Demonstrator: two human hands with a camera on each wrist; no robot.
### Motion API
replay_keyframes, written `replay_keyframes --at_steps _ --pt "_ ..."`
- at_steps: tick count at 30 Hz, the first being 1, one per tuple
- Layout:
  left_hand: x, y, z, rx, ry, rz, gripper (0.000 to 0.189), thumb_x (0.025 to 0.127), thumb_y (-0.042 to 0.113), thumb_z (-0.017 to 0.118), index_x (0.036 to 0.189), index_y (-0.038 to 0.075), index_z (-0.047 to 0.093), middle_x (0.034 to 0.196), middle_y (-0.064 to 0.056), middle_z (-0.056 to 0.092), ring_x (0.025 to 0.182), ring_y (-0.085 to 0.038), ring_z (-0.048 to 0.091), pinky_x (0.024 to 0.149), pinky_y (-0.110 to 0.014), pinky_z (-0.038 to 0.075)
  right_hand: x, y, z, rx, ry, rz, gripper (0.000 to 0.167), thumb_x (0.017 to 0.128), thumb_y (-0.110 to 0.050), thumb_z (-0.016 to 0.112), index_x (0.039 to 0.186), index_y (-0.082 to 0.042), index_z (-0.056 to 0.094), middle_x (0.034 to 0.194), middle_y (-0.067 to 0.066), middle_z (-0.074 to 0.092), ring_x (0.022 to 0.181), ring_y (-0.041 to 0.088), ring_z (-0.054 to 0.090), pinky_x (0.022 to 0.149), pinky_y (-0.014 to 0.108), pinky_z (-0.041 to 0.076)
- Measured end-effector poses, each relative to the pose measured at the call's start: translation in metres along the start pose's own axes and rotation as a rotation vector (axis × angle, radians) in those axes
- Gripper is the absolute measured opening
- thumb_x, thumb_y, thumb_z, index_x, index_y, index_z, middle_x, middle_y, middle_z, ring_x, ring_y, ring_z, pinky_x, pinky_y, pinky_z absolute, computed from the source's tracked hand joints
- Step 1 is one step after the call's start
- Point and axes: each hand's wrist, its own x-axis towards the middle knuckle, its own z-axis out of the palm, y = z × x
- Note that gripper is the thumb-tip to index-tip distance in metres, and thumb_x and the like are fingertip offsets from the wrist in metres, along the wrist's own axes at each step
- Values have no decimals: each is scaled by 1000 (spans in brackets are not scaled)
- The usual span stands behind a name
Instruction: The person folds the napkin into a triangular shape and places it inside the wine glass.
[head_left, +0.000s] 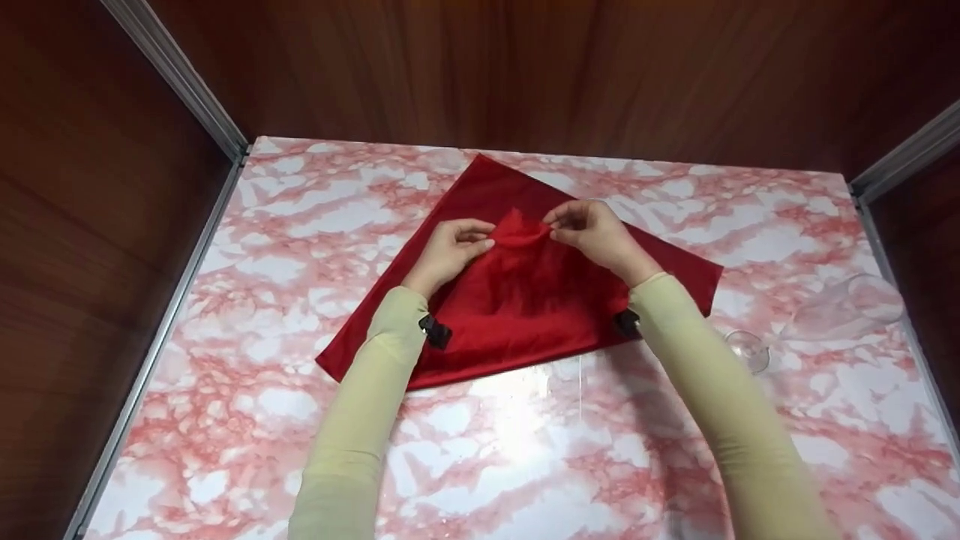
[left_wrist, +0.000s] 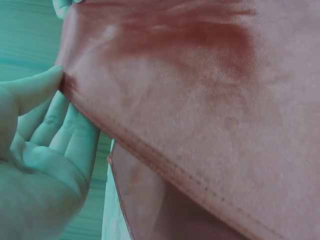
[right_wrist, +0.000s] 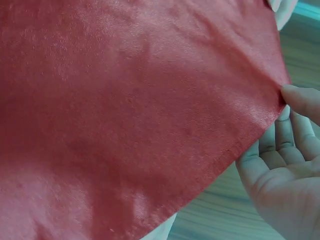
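A shiny red satin cloth [head_left: 525,315] with stitched hems spreads over the table, part of it lifted toward the middle. My left hand [head_left: 452,253] pinches the raised edge between thumb and fingers. On the other side of that lifted part, my right hand [head_left: 592,232] pinches the edge the same way. The fabric sags a little between the two grips. In the left wrist view, the left thumb [left_wrist: 42,87] presses on the hemmed edge, with the other fingers behind the cloth. The right thumb [right_wrist: 300,100] does likewise in the right wrist view.
The table [head_left: 262,450] has a pink and white marbled top. At the right lie a small clear round object [head_left: 748,351] and a crumpled translucent piece [head_left: 840,311]. Brown wood panels [head_left: 525,75] stand at the back and sides.
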Motion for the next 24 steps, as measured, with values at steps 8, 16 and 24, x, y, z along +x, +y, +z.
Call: replay_keyframes --at_steps 8,16,24 --pt "21 -4 -2 -10 55 24 24 87 1 68 111 -1 68 99 -13 69 91 -19 63 79 -24 48 19 6 1 23 23 1 17 87 2 66 104 3 67 97 15 65 85 18 57 71 21 47" --pt "36 -13 -8 -11 83 -6 23 87 1 68 110 0 68 100 -11 68 92 -18 61 77 -23 46 27 19 -3 102 -64 36 28 86 11 62 113 12 59 106 25 61 94 26 58 77 21 50" --pt "48 -22 -14 -96 86 -72 27 86 -4 66 114 -1 66 100 -11 67 90 -15 60 75 -21 46 31 57 -17 61 -83 88 34 85 15 57 119 11 57 112 25 59 102 26 56 78 22 47"
